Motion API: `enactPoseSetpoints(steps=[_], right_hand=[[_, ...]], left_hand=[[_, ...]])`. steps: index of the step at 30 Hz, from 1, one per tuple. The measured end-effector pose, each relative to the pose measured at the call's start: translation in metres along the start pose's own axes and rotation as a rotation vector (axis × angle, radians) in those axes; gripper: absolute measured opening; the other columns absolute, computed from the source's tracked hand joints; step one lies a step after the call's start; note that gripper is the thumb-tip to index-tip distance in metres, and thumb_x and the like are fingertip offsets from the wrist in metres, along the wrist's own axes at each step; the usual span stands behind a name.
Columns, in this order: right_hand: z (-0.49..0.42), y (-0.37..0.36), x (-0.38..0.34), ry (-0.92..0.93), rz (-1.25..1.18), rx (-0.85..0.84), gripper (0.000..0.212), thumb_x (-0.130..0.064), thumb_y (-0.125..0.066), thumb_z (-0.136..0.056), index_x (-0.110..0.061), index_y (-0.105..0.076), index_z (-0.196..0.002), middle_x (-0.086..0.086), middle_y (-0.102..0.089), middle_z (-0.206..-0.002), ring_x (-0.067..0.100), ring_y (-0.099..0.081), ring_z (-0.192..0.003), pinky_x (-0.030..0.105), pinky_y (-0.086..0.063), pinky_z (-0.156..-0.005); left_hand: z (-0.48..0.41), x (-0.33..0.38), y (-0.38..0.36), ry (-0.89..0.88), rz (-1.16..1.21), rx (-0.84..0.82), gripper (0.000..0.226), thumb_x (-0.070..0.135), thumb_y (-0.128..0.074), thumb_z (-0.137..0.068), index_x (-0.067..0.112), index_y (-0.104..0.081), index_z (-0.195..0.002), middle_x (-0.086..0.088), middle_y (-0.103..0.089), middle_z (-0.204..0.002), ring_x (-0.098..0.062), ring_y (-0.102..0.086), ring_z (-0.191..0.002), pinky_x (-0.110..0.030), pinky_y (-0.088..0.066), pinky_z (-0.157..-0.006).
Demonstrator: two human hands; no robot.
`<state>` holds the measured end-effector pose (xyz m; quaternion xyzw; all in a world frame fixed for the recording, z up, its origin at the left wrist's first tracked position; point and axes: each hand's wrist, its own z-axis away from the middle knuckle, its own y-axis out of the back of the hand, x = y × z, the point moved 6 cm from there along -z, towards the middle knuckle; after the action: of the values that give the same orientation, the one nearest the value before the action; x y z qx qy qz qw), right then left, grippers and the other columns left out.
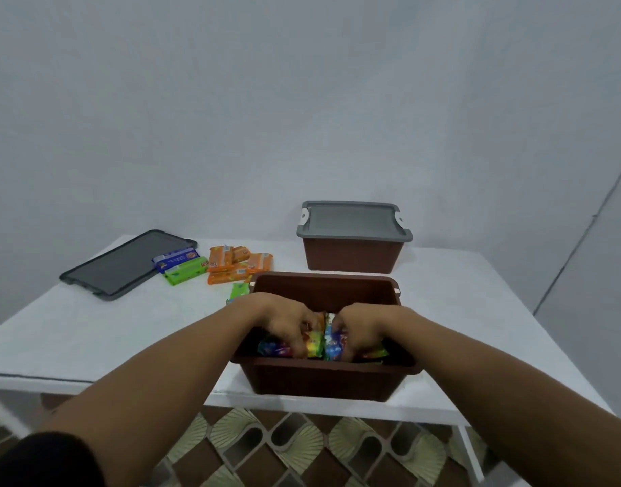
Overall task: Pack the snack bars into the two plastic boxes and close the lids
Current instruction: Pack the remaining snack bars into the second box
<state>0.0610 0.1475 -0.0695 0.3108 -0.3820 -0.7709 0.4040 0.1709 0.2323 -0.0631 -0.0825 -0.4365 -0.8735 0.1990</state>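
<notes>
Snack bars (317, 342) in slick wrappers sit inside the near brown box (323, 381) — light, slippery, likely crushable, best taken by their long sides. Left hand (288, 325) and right hand (360, 330) each curl fingers round bars there; loose bars (231, 265) lie beside the grey lid (119, 265).

Brown rectangular plastic boxes: two, one open (323, 379), one lidded (349, 254).
Grey plastic lids: two, one fitted (353, 221), one loose (126, 263).
Orange foil snack packs (221, 259): at least four, overlapping.
Green wrapped bars: two, one long (186, 270), one short (239, 290).
Blue wrapped bar (175, 259): one.
Mixed-colour wrapped bars inside the open box (314, 340): several, count unclear.
White desk (91, 328): one.
</notes>
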Motion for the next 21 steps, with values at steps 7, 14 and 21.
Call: enactPoseSetpoints(steps=[7, 14, 21], right_hand=[[-0.002, -0.015, -0.006, -0.004, 0.071, -0.001, 0.05, -0.022, -0.068, -0.091, -0.023, -0.056, -0.14, 0.003, -0.057, -0.133, 0.021, -0.056, -0.116, 0.033, -0.049, -0.099], [-0.005, -0.019, -0.006, 0.004, 0.123, -0.017, 0.045, -0.02, -0.064, -0.093, -0.021, -0.058, -0.138, 0.004, -0.06, -0.13, 0.022, -0.058, -0.114, 0.035, -0.051, -0.1], [-0.007, -0.021, -0.002, -0.019, 0.152, -0.065, 0.044, -0.025, -0.064, -0.095, -0.026, -0.057, -0.139, 0.001, -0.058, -0.134, 0.02, -0.055, -0.118, 0.033, -0.048, -0.102]], left_hand=[[-0.011, -0.002, -0.013, 0.041, -0.079, -0.088, 0.063, 0.034, -0.077, -0.087, 0.028, -0.048, -0.143, -0.004, -0.052, -0.137, -0.025, -0.054, -0.122, -0.046, -0.05, -0.104], [-0.015, -0.003, -0.019, 0.028, -0.162, -0.112, 0.064, 0.029, -0.071, -0.092, 0.023, -0.043, -0.149, -0.006, -0.049, -0.142, -0.026, -0.051, -0.125, -0.045, -0.049, -0.105], [-0.017, 0.0, -0.023, 0.006, -0.233, -0.106, 0.056, 0.032, -0.069, -0.094, 0.019, -0.049, -0.144, -0.007, -0.056, -0.131, -0.026, -0.056, -0.116, -0.044, -0.051, -0.1]])
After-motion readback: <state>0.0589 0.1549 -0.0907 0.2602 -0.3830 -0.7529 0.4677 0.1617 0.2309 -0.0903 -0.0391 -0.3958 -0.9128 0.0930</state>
